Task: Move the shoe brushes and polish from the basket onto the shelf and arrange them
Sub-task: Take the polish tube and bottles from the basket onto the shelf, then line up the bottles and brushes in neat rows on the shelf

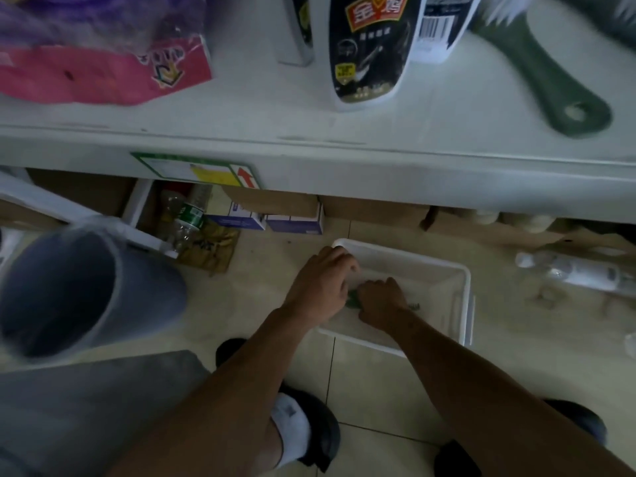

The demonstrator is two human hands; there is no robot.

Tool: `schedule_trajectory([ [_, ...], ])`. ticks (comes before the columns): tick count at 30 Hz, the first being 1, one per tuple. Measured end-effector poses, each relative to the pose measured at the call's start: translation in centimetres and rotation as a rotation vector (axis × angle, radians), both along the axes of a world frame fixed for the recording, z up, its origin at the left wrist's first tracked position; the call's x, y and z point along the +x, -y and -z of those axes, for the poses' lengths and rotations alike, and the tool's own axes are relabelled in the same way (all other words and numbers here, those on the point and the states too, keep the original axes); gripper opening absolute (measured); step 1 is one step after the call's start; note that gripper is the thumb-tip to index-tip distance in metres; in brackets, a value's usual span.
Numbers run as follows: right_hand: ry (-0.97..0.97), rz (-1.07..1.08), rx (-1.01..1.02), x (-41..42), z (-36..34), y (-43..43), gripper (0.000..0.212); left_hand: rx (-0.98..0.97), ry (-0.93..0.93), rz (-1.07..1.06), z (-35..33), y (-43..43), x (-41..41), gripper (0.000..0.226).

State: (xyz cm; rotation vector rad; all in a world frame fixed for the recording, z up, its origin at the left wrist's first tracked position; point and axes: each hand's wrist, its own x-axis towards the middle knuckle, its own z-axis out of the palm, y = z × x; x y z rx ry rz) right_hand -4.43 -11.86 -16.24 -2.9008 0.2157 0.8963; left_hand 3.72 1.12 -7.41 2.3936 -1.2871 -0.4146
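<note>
A white plastic basket (461, 287) sits on the tiled floor below the shelf. Both my hands reach into it. My right hand (380, 301) curls round a green brush (352, 301), of which only a small green part shows between the hands. My left hand (321, 284) lies over the basket's left rim with bent fingers touching that same green piece; its grip is hidden. On the white shelf (241, 132) above stand black shoe polish bottles (370, 46), and a dark green brush (547, 74) lies at the right with its handle toward me.
A pink and purple packet (103, 53) lies on the shelf's left side. Cardboard boxes (292, 215) and a plastic bottle (187, 218) sit under the shelf. A grey bin (69, 287) stands at left, white bottles (578, 270) lie on the floor at right. My feet are below.
</note>
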Motion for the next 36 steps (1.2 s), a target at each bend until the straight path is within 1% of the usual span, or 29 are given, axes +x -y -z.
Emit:
schedule_trajectory([
  [4, 0.126, -0.041, 0.045, -0.3, -1.7, 0.5, 0.027, -0.017, 0.008, -0.039, -1.4, -0.2, -0.3, 0.034],
  [6, 0.186, -0.064, 0.058, -0.7, -3.2, 0.7, 0.033, -0.039, 0.016, -0.060, -2.7, -0.3, -0.7, 0.036],
  [9, 0.273, -0.138, -0.002, -1.5, -6.4, 0.9, 0.045, -0.084, 0.030, -0.086, -5.4, -0.5, -1.8, 0.037],
  [11, 0.352, -0.168, -0.031, -2.1, -9.0, 1.1, 0.046, -0.126, 0.021, -0.098, -7.6, -0.8, -2.7, 0.036],
  [14, 0.491, -0.177, -0.020, -2.9, -14.5, 1.3, 0.040, -0.159, 0.008, -0.204, -11.2, -1.5, -4.1, 0.031],
  [16, 0.538, -0.197, -0.001, -3.7, -18.8, 1.3, 0.038, -0.138, -0.018, -0.321, -13.4, -2.3, -4.8, 0.022],
  [17, 0.546, -0.213, 0.010, -4.1, -21.1, 1.2, 0.040, -0.112, -0.062, -0.356, -14.5, -2.7, -5.1, 0.019],
  [19, 0.536, -0.254, 0.014, -5.0, -25.9, 1.0, 0.042, -0.051, -0.168, -0.362, -17.0, -3.5, -5.6, 0.024],
  [21, 0.567, -0.297, 0.045, -6.0, -30.8, 0.5, 0.037, -0.037, -0.205, -0.317, -19.6, -4.0, -6.3, 0.031],
  [23, 0.619, -0.296, 0.062, -6.8, -35.8, 0.4, 0.039, -0.113, -0.183, -0.278, -21.6, -4.2, -6.8, 0.021],
  [24, 0.645, -0.245, 0.066, -7.1, -38.3, 0.8, 0.040, -0.166, -0.153, -0.266, -22.6, -4.1, -6.9, 0.022],
  [27, 0.838, -0.033, 0.075, -7.0, -45.2, 4.3, 0.024, -0.353, -0.102, -0.230, -26.3, -3.4, -7.1, 0.033],
  [28, 0.901, 0.054, 0.083, -6.9, -47.0, 5.9, 0.024, -0.406, -0.100, -0.207, -27.6, -3.0, -7.3, 0.033],
  [30, 0.953, 0.230, 0.105, -6.2, -49.5, 9.3, 0.026, -0.471, -0.104, -0.158, -30.0, -1.8, -7.7, 0.030],
  [31, 0.949, 0.305, 0.117, -5.6, -50.0, 10.9, 0.027, -0.480, -0.109, -0.122, -30.9, -1.0, -8.0, 0.030],
  [33, 0.920, 0.444, 0.136, -4.4, -49.9, 13.5, 0.030, -0.483, -0.093, -0.045, -32.1, 0.7, -8.7, 0.037],
  [36, 0.910, 0.593, 0.179, -2.1, -48.3, 15.9, 0.032, -0.493, -0.040, 0.045, -32.4, 4.0, -9.3, 0.041],
])
